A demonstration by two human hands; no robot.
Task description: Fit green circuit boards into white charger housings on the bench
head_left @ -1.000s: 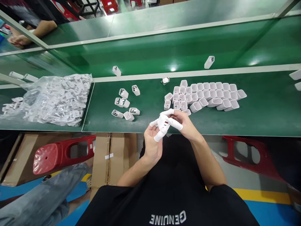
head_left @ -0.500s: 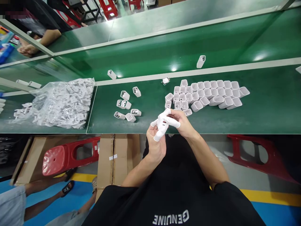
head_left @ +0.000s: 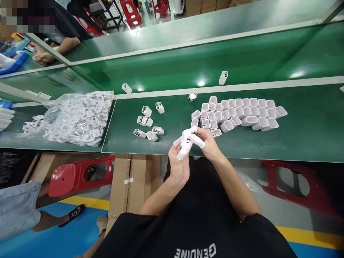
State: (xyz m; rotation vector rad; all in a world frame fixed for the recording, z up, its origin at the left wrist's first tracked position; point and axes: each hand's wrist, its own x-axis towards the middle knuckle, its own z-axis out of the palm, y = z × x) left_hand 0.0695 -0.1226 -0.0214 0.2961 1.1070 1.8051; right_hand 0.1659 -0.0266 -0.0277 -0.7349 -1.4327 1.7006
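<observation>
Both my hands meet over the table's front edge, with white finger cots on several fingertips. A small white plastic charger housing [head_left: 188, 142] with dark slots in its end is pinched between them, mostly hidden by the fingers. My left hand [head_left: 179, 163] holds it from below and the left. From the right, my right hand [head_left: 208, 142] grips it with thumb and fingers. Just beyond my right hand stands a block of open white housings [head_left: 239, 105] in rows. Left of my hands are several white housings [head_left: 146, 122] with parts inside.
A clear plastic bag [head_left: 77, 118] of small white parts lies at left. A small circuit board with a white part [head_left: 192, 96] lies near the white rail. Single housings [head_left: 223, 77] stand on the green strip behind. Another person's hands [head_left: 43, 58] rest far left.
The view has tilted slightly, shifting the scene. Housings on the back strip have slid left relative to the table. My hands keep nearly the same grip on the housing.
</observation>
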